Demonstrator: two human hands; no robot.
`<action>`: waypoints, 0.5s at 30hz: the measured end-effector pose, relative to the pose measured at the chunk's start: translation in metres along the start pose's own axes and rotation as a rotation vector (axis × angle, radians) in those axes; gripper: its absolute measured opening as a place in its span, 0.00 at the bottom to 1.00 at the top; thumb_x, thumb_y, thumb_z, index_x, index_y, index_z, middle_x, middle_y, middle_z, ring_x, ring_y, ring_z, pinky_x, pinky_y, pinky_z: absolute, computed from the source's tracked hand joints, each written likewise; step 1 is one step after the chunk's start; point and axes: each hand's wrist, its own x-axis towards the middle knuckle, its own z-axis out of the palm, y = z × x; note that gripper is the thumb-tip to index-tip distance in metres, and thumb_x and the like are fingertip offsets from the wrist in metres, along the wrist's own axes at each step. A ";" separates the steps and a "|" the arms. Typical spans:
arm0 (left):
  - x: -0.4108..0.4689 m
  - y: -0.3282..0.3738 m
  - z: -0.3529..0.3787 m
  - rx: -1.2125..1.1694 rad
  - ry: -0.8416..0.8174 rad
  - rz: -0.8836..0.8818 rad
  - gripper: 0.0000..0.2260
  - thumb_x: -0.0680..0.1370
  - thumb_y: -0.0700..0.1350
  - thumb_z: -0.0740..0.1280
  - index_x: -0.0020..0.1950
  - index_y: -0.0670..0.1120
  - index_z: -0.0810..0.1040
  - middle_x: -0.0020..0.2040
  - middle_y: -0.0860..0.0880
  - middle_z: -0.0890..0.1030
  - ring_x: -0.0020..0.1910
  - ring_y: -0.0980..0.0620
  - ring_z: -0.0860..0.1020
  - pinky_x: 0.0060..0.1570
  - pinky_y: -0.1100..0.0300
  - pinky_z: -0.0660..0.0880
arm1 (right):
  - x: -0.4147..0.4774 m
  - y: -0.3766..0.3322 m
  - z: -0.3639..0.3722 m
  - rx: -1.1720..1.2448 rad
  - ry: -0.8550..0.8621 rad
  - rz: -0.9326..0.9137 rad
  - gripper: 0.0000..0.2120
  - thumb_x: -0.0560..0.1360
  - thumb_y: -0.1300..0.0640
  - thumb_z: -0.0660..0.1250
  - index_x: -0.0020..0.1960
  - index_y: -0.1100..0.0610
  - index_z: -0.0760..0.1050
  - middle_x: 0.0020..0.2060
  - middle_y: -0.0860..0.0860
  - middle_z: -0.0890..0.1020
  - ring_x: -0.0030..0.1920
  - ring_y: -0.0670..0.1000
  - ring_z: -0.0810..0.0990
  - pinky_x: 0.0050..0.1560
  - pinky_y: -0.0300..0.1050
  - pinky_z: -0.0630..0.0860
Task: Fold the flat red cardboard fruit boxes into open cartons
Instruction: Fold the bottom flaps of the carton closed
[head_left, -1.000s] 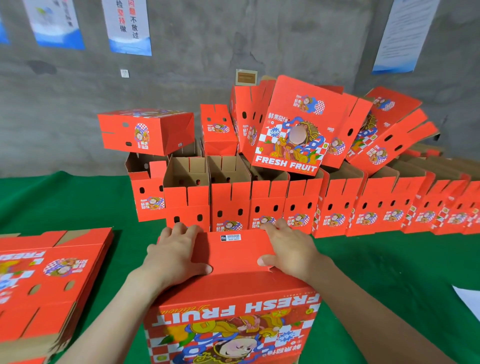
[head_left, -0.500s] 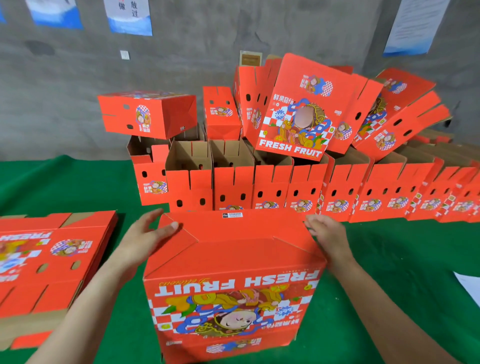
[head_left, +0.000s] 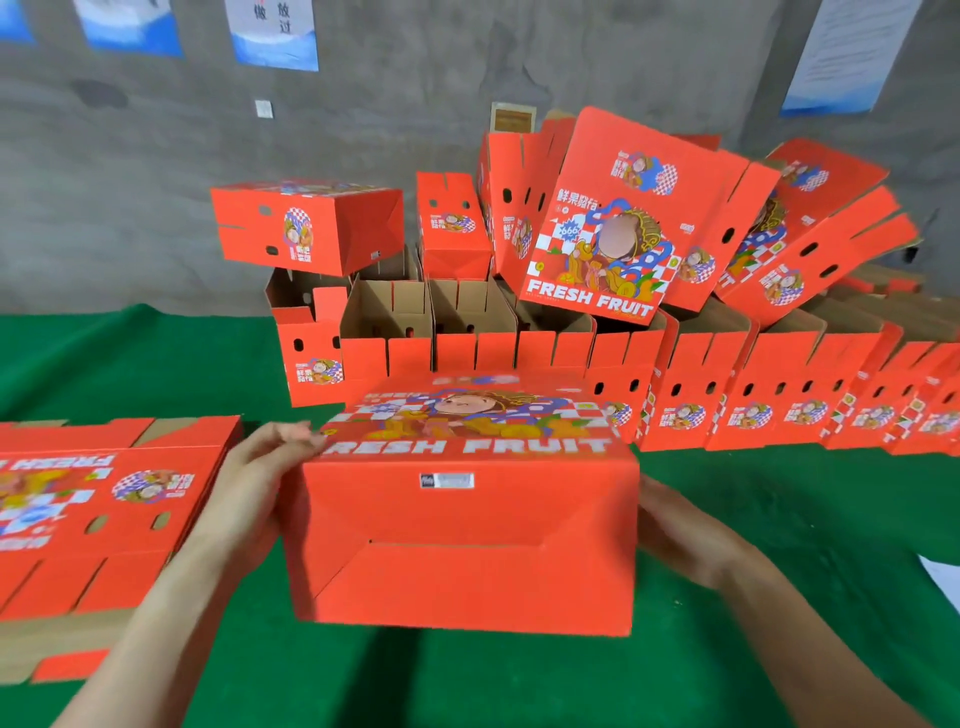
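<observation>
Tipped over since half a second ago, the carton now shows its closed, folded bottom to the camera, with the printed FRESH FRUIT face turned upward. It is held low over the green cloth, in the middle foreground. The left hand grips its left side, fingertips curled onto the upper left corner. The right hand lies against the right wall; its fingers are hidden behind the cardboard, so I cannot tell whether they curl round it.

Just left of the left hand lies a stack of flat boxes, printed side up. Close behind the carton stands a row of open cartons, brown insides showing, running off to the right edge. More folded cartons are piled on top of that row, several tilted. A white sheet lies at the right edge of the cloth. Posters hang on the grey wall behind.
</observation>
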 end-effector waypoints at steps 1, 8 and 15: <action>-0.001 -0.004 -0.003 -0.048 0.002 -0.018 0.09 0.75 0.32 0.62 0.42 0.46 0.74 0.32 0.53 0.79 0.21 0.59 0.73 0.20 0.72 0.65 | 0.000 -0.001 -0.002 -0.038 -0.026 -0.030 0.19 0.80 0.49 0.63 0.70 0.44 0.68 0.65 0.45 0.76 0.66 0.47 0.74 0.63 0.53 0.71; 0.005 -0.036 -0.028 -0.005 -0.158 -0.006 0.29 0.69 0.24 0.56 0.62 0.48 0.74 0.54 0.55 0.83 0.46 0.58 0.82 0.41 0.68 0.78 | -0.004 -0.010 -0.002 -0.076 -0.074 -0.101 0.60 0.56 0.62 0.81 0.70 0.25 0.50 0.58 0.60 0.80 0.52 0.64 0.79 0.53 0.66 0.75; 0.002 -0.063 -0.016 0.404 -0.239 0.025 0.31 0.65 0.33 0.70 0.65 0.54 0.71 0.55 0.57 0.80 0.53 0.52 0.78 0.52 0.58 0.75 | -0.012 -0.003 0.037 -0.548 0.145 -0.374 0.63 0.49 0.51 0.85 0.65 0.21 0.45 0.59 0.45 0.65 0.41 0.47 0.76 0.44 0.43 0.80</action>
